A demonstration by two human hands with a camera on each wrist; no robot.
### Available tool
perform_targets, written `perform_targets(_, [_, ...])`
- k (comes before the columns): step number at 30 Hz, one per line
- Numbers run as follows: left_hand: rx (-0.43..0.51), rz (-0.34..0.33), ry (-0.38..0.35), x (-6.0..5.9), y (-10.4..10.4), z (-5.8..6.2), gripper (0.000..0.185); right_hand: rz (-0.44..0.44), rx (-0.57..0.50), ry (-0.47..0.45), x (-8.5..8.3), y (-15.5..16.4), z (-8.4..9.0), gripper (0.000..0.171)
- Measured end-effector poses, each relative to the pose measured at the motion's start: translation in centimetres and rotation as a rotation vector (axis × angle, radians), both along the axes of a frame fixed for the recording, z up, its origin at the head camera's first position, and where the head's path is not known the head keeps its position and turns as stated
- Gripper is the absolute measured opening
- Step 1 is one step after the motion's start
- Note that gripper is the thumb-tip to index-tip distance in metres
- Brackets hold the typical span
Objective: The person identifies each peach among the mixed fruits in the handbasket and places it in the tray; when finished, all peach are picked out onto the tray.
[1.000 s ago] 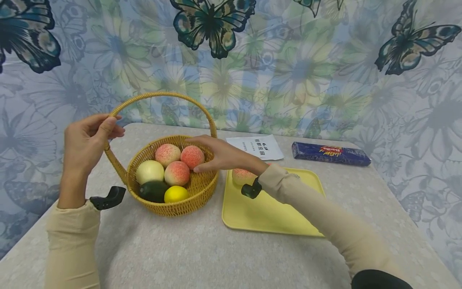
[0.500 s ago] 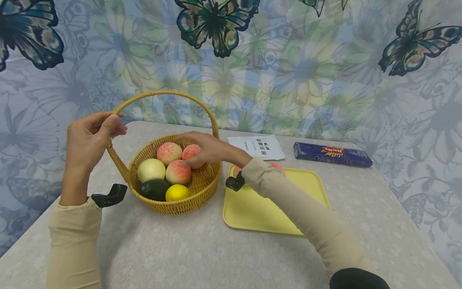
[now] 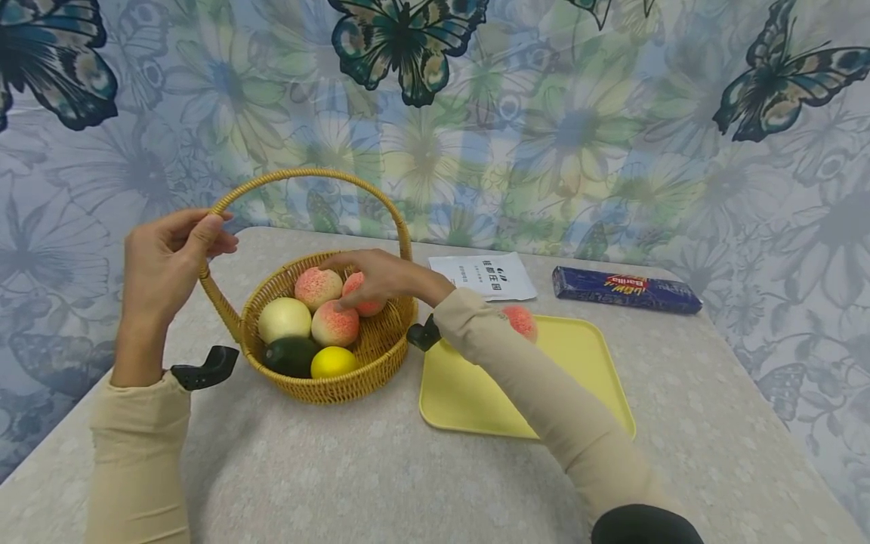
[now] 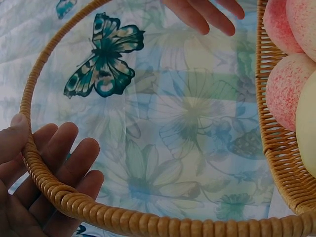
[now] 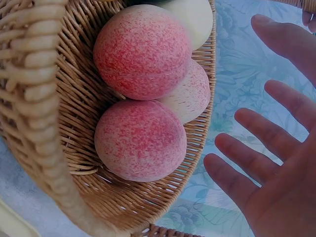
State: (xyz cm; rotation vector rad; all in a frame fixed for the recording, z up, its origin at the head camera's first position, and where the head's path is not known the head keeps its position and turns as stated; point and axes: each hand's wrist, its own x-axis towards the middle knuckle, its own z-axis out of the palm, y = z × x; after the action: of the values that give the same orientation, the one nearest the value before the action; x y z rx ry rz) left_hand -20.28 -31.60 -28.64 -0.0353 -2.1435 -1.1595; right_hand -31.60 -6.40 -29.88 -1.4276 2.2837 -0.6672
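The wicker basket [image 3: 326,355] sits left of centre in the head view, its handle arching upright and spanning left to right. The left hand [image 3: 163,272] grips that handle at centre left, fingers curled round it. The right hand [image 3: 377,276], fingers spread and holding nothing, hovers over the rear peach [image 3: 363,295] at mid-frame. I'd say: steady the basket, close round the peach's widest part, lift straight up. It's round, so no real long axis.
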Motion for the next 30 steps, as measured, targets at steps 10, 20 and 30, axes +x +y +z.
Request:
perform_targets(10, [0.000,-0.002,-0.001,0.0,0.1,0.0,0.034,-0.030,-0.006,-0.050,-0.7,-0.6,-0.9,0.059])
perform_targets(20, [-0.020,0.003,0.002,-0.1,0.2,0.0,0.034,-0.044,-0.032,-0.010,-1.0,-1.6,-2.0,0.049])
perform_targets(30, [-0.011,-0.008,0.007,0.0,0.2,-0.1,0.033,-0.036,-0.052,0.011,-1.0,-2.1,-2.6,0.047])
